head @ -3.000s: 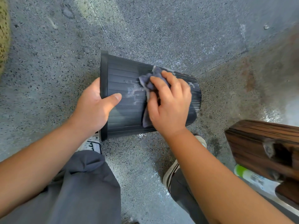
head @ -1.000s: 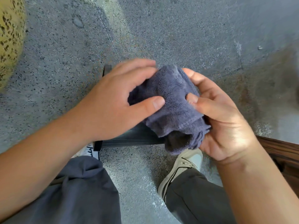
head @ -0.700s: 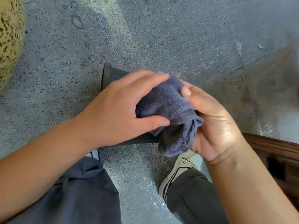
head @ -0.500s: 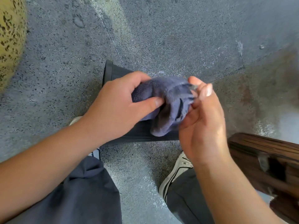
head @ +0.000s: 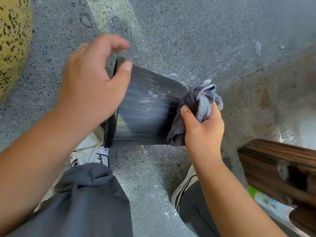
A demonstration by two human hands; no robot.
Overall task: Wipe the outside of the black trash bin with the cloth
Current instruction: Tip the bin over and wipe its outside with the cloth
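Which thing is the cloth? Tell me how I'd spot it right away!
Find the black trash bin lying on its side on the speckled grey floor. At its far right end, the right hand grips a bunched cloth. It is the only soft, fuzzy blue-grey thing there, unlike the hard ribbed bin and the brown wooden piece nearby.

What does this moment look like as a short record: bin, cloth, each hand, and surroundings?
bin: black, ribbed bin lying on its side on the floor, rim toward the left, whitish smears on its wall
cloth: grey cloth, bunched, near the bin's base end
right hand: right hand grips the cloth
left hand: left hand blurred, fingers loosely curved, over the rim end; contact unclear
wiping: smears left on the wall
surroundings: wooden piece at right, shoes below the bin
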